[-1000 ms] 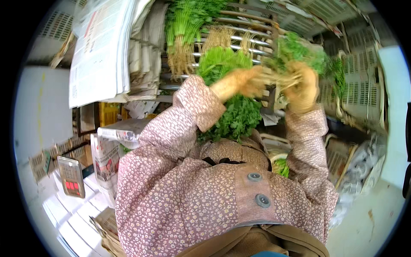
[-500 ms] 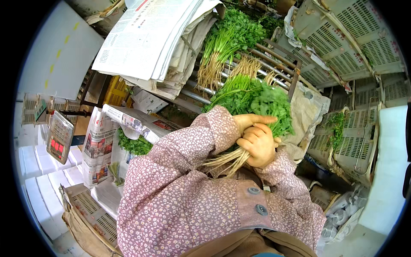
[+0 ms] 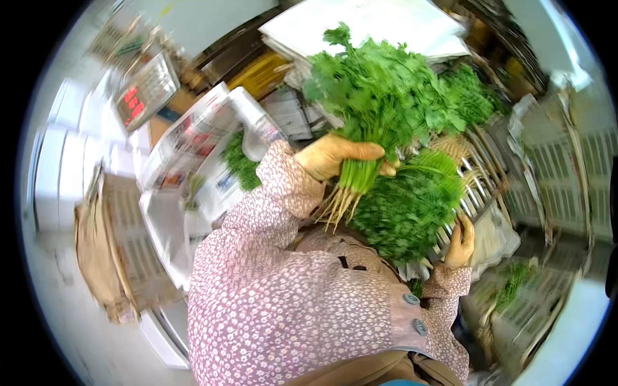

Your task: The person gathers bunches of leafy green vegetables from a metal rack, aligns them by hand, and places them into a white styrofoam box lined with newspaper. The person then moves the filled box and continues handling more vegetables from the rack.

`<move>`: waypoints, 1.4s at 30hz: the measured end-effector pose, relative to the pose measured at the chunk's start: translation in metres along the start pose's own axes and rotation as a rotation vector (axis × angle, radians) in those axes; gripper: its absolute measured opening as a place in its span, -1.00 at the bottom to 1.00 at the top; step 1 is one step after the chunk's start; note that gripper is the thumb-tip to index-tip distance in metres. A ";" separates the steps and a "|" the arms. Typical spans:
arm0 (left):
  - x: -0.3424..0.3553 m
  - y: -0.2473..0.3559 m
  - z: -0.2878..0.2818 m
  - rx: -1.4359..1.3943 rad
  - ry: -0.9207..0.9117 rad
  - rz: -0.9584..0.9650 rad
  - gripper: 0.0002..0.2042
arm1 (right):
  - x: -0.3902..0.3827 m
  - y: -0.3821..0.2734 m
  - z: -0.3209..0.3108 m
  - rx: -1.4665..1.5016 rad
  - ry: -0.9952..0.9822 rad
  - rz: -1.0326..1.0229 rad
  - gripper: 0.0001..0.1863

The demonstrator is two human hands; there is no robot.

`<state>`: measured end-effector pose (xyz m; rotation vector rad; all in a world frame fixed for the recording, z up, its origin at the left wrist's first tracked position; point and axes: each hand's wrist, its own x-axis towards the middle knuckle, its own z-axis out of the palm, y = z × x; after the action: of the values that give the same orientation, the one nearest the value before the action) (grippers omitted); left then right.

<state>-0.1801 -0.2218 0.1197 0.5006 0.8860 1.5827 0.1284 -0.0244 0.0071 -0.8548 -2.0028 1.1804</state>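
Observation:
My left hand (image 3: pixel 338 157) grips a bunch of leafy cilantro (image 3: pixel 380 77), its green stems and pale roots hanging below the fist. Under and right of it, more greens (image 3: pixel 409 212) lie on a metal slatted rack (image 3: pixel 492 174). My right hand (image 3: pixel 461 241) is low at the rack's right side, beside those greens, with loosely bent fingers apart and nothing visible in them. A stack of newspapers (image 3: pixel 360 19) sits behind the held bunch.
Left are newspaper-wrapped greens (image 3: pixel 241 164), a scale with red display (image 3: pixel 145 90), white boxes (image 3: pixel 55 167) and a paper-lined crate (image 3: pixel 122 244). Right are plastic crates (image 3: pixel 573 180) with stray greens (image 3: pixel 515 283); a yellow crate (image 3: pixel 251 77) stands behind.
Both hands were gripping the bunch; now only my left has it, raised leaves-up, while my right has let go and moved right beside the rack. The view has turned.

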 end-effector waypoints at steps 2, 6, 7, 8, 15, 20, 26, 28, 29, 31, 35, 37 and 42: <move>-0.038 0.008 -0.035 -0.015 0.115 0.073 -0.64 | 0.003 0.035 0.014 0.006 -0.093 -0.057 -0.71; -0.126 0.018 -0.069 -0.183 0.446 0.340 -0.62 | 0.016 0.060 0.028 -0.154 -0.181 -0.093 -0.69; -0.145 0.014 -0.083 -0.175 0.502 0.409 -0.62 | 0.021 0.069 0.026 -0.124 -0.171 -0.026 -0.69; -0.166 0.010 -0.093 -0.158 0.566 0.465 -0.62 | 0.025 0.081 0.022 -0.088 -0.164 0.056 -0.69; -0.284 -0.041 -0.216 -0.246 1.092 0.493 -0.54 | 0.031 0.084 0.025 -0.133 -0.138 0.095 -0.69; -0.287 -0.104 -0.281 -0.360 1.260 0.340 -0.51 | 0.029 0.094 0.026 0.037 -0.148 0.162 -0.71; -0.242 -0.084 -0.296 -0.412 0.930 0.340 -0.54 | 0.029 0.123 0.012 0.023 -0.082 0.082 -0.70; -0.223 -0.114 -0.316 -0.594 0.999 0.396 -0.56 | 0.029 0.125 0.011 -0.075 -0.031 0.119 -0.71; -0.214 -0.137 -0.327 -0.652 1.071 0.376 -0.56 | 0.029 0.130 0.007 -0.071 -0.021 0.115 -0.71; -0.217 -0.225 -0.381 -0.645 1.223 0.103 -0.61 | 0.029 0.130 0.010 -0.112 -0.011 0.137 -0.71; -0.203 -0.245 -0.394 -0.678 1.186 -0.143 -0.60 | 0.029 0.136 0.007 -0.184 0.043 0.075 -0.73; -0.206 -0.210 -0.375 -0.709 1.094 -0.181 -0.62 | 0.030 0.133 0.010 -0.203 0.076 0.127 -0.73; -0.222 -0.178 -0.367 -0.679 1.095 -0.161 -0.60 | 0.027 0.140 0.011 -0.171 0.092 0.121 -0.72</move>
<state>-0.2913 -0.5294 -0.2094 -0.9900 1.0261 1.8445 0.1329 0.0454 -0.1178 -1.1094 -2.0208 1.0254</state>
